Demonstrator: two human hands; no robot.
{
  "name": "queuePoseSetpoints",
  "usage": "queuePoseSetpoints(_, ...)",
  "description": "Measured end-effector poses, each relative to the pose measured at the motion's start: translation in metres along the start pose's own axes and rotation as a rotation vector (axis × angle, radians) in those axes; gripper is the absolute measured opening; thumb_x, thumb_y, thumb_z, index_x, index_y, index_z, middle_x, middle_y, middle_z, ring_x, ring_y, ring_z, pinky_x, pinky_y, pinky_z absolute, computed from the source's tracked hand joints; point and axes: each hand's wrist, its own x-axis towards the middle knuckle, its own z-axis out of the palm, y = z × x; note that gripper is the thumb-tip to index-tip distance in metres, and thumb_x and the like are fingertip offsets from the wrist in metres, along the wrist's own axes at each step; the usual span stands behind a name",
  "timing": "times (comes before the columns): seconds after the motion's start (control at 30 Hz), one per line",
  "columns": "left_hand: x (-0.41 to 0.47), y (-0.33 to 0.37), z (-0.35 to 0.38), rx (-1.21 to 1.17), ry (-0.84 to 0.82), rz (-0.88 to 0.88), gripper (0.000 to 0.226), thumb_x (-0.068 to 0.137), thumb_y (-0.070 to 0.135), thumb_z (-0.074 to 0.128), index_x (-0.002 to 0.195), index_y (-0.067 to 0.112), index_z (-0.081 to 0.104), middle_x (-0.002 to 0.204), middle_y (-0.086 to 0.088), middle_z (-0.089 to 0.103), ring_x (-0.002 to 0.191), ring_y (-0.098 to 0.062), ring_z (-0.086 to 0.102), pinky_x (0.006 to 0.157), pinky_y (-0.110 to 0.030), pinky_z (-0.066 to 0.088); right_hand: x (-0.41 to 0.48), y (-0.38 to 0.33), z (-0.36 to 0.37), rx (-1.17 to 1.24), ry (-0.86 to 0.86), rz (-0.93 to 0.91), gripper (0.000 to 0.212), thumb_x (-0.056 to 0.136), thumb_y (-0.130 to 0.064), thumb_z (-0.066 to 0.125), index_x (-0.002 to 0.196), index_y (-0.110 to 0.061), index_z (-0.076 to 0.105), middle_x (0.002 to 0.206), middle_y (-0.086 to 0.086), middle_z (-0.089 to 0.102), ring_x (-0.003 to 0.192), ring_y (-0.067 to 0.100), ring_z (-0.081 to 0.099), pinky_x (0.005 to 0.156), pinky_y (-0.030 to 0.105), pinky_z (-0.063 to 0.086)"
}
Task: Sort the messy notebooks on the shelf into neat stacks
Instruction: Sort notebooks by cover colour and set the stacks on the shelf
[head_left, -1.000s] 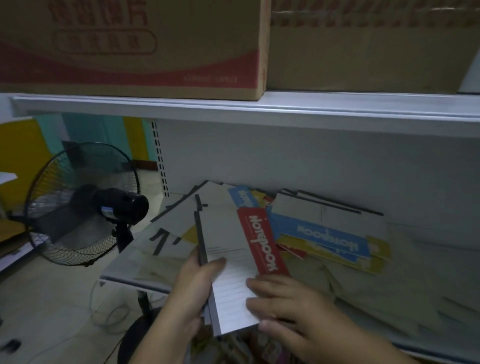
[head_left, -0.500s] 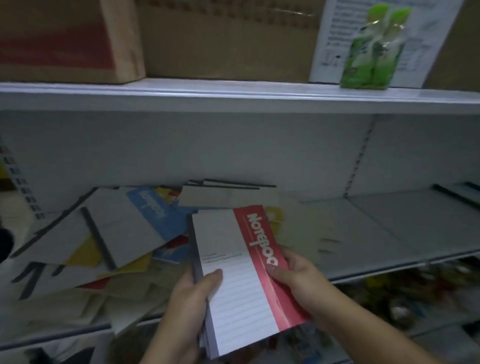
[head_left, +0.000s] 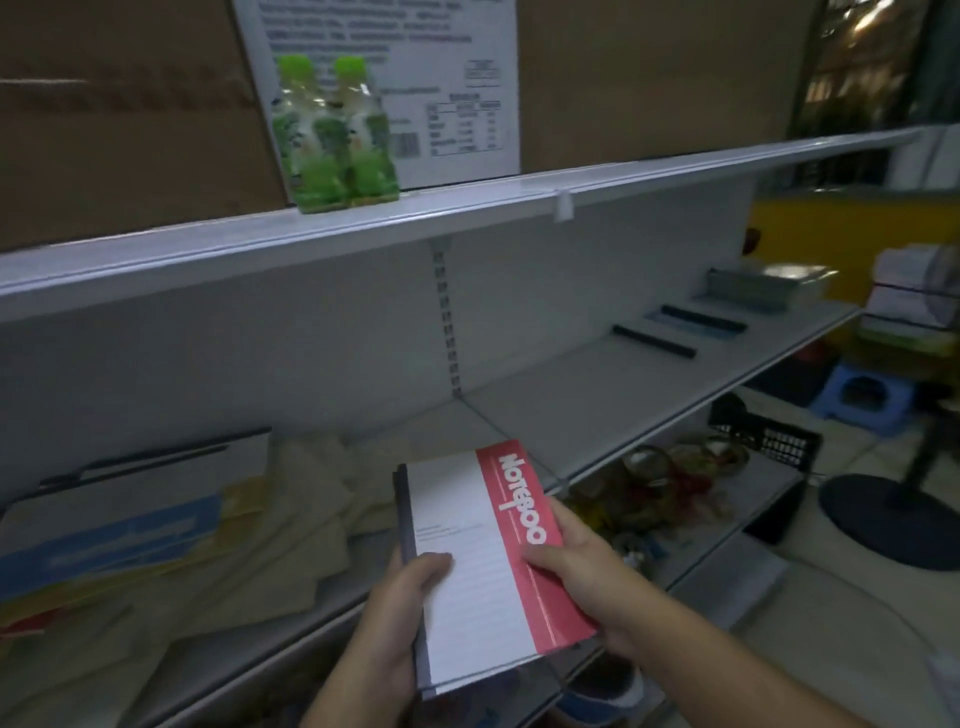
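I hold a small stack of notebooks (head_left: 467, 540) in front of the shelf (head_left: 597, 415); the top one is white with a red band reading "NOTEBOOK". My left hand (head_left: 400, 608) grips the stack's left edge, thumb on the cover. My right hand (head_left: 576, 577) grips the right edge, thumb on the red band. A messy pile of notebooks (head_left: 130, 525) lies on the shelf at the left, with blue, yellow and beige covers. Far along the shelf to the right lie two flat notebooks with dark spines (head_left: 675, 332) and a low neat stack (head_left: 753, 286).
The upper shelf (head_left: 363, 228) carries cardboard boxes (head_left: 119, 119) and a pack of green bottles (head_left: 332, 135). Below the shelf sit jars and packets (head_left: 670, 483) and a black crate (head_left: 763, 436). A fan base (head_left: 893, 514) and a blue stool (head_left: 862, 395) stand on the floor at right.
My view has swung right along the shelf. The messy pile has slid to the left of the view, and the held stack has moved right with both hands still gripping it.
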Motion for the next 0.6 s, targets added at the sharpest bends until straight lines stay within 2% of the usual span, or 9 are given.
queuePoseSetpoints(0.07, 0.012, -0.015, 0.034, -0.010, -0.038, -0.074, 0.032, 0.090, 0.005, 0.048, 0.121, 0.012, 0.052, 0.096, -0.025, 0.071, 0.083, -0.044, 0.069, 0.065, -0.050, 0.056, -0.003, 0.001, -0.036, 0.015, 0.031, 0.004, 0.036, 0.092, -0.003, 0.051, 0.110, -0.034, 0.055, 0.094, 0.001, 0.074, 0.080, 0.020, 0.072, 0.066, 0.032, 0.055)
queuePoseSetpoints(0.17, 0.027, -0.035, 0.081, -0.024, -0.108, -0.116, 0.031, 0.091, 0.005, 0.047, 0.121, 0.010, 0.053, 0.097, -0.025, 0.071, 0.082, -0.044, 0.069, 0.062, -0.046, 0.056, -0.005, 0.001, -0.089, 0.007, 0.122, 0.021, 0.044, 0.093, -0.005, 0.044, 0.115, -0.041, 0.054, 0.095, 0.002, 0.073, 0.078, 0.022, 0.071, 0.067, 0.033, 0.055)
queuePoseSetpoints(0.27, 0.040, -0.047, 0.123, 0.018, -0.147, -0.118, 0.028, 0.091, 0.006, 0.049, 0.117, 0.014, 0.053, 0.093, -0.023, 0.072, 0.079, -0.042, 0.070, 0.064, -0.048, 0.056, -0.009, 0.000, -0.135, 0.024, 0.224, 0.032, 0.045, 0.095, -0.006, 0.039, 0.106, -0.046, 0.057, 0.083, -0.002, 0.075, 0.063, 0.016, 0.068, 0.057, 0.025, 0.051)
queuePoseSetpoints(0.37, 0.057, -0.052, 0.158, 0.038, -0.175, -0.108, 0.022, 0.092, 0.006, 0.047, 0.109, 0.018, 0.055, 0.092, -0.021, 0.073, 0.081, -0.042, 0.070, 0.067, -0.050, 0.056, -0.004, 0.000, -0.171, 0.071, 0.289, 0.027, 0.048, 0.094, -0.003, 0.037, 0.110, -0.043, 0.058, 0.074, -0.005, 0.075, 0.055, 0.014, 0.065, 0.048, 0.019, 0.047)
queuePoseSetpoints(0.47, 0.082, -0.059, 0.185, 0.076, -0.186, -0.112, 0.022, 0.093, 0.010, 0.048, 0.113, 0.013, 0.057, 0.094, -0.021, 0.072, 0.083, -0.043, 0.069, 0.070, -0.054, 0.056, 0.009, -0.001, -0.200, 0.100, 0.347, 0.021, 0.053, 0.091, 0.000, 0.038, 0.111, -0.044, 0.059, 0.076, -0.007, 0.075, 0.059, 0.018, 0.063, 0.050, 0.022, 0.046)
queuePoseSetpoints(0.6, 0.121, -0.059, 0.221, 0.097, -0.231, -0.162, 0.026, 0.092, 0.014, 0.049, 0.114, 0.006, 0.059, 0.097, -0.023, 0.071, 0.087, -0.043, 0.069, 0.079, -0.058, 0.053, 0.031, -0.010, -0.235, 0.148, 0.406, 0.017, 0.055, 0.091, 0.003, 0.038, 0.095, -0.047, 0.060, 0.090, 0.001, 0.075, 0.072, 0.025, 0.063, 0.061, 0.028, 0.048)
